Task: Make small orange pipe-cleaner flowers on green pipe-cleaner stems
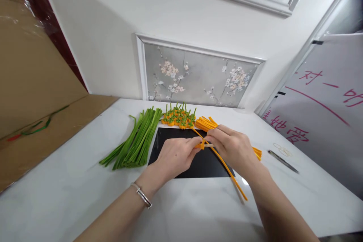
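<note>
Over a white table [70, 185], the left grip [174, 159] pinches an orange strip [202, 145], as apparently does the right grip [231, 149].

Left hand [176, 155] covers one end of a pale stick [209, 145]; turns of the orange loop [202, 145] on it too small to count, and what the fingertips of the right hand [234, 147] press on cannot be told. Toward the far edge of the table [70, 193], that hand hides the middle of an orange bundle [204, 123]; both hands cover parts of a black mat [195, 169]. Forearms [113, 211], most of the table's near edge and, past its right edge, the whiteboard [334, 147] run out of frame.
</note>
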`<state>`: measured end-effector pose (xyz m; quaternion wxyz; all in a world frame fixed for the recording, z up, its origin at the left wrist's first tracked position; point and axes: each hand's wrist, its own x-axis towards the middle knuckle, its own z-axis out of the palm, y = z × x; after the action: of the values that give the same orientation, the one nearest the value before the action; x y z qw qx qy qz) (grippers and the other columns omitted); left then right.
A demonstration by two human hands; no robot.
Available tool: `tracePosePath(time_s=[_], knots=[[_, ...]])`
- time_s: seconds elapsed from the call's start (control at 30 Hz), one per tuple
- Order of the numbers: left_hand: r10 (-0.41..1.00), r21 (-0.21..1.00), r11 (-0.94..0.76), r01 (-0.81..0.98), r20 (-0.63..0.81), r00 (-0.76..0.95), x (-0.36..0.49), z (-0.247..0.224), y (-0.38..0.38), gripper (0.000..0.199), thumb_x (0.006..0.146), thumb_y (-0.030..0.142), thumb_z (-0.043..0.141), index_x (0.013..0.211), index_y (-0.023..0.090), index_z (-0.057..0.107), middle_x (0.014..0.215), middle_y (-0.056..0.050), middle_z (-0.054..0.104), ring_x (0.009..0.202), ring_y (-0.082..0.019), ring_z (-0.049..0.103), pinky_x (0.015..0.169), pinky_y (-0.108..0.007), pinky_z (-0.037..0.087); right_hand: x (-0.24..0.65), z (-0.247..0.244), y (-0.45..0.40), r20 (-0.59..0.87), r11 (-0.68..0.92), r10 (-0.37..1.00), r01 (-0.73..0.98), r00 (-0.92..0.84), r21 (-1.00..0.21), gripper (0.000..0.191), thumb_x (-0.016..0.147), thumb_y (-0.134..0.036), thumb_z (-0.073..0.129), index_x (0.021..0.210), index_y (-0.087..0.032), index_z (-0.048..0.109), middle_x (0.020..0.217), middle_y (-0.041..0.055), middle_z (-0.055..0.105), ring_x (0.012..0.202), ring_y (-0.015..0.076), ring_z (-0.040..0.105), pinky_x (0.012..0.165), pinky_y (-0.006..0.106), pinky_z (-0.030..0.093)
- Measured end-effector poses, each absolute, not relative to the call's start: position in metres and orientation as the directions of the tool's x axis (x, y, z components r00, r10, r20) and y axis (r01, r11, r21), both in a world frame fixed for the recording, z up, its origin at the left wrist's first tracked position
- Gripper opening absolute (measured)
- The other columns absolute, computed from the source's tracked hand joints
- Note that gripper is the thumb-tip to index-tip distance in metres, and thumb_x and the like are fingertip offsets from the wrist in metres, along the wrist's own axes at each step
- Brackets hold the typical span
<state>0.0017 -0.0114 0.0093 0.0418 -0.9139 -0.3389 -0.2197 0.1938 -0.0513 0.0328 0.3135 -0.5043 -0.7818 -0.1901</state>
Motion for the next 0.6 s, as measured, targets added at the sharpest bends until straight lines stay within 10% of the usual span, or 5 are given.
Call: tracePosePath(time_s=[0.6], knots=[[0.459,0.16,-0.86,0.485,0.658,0.596,0.005,0.002,-0.009,0.022,0.095,0.032,0.052,0.111,0.022,0.064,0.075,0.001,0.07,0.067,-0.014,0.06,0.065,-0.027,0.039,0.227,0.017,-0.018,0.206,0.356,0.923,0.516,-0.325,-0.779,0.039,0.09,-0.045,0.051,0.062,-0.019,0.052,0.056,-0.0042,0.04,0.053,0.0102,0.033,0.049,0.025,0.027]])
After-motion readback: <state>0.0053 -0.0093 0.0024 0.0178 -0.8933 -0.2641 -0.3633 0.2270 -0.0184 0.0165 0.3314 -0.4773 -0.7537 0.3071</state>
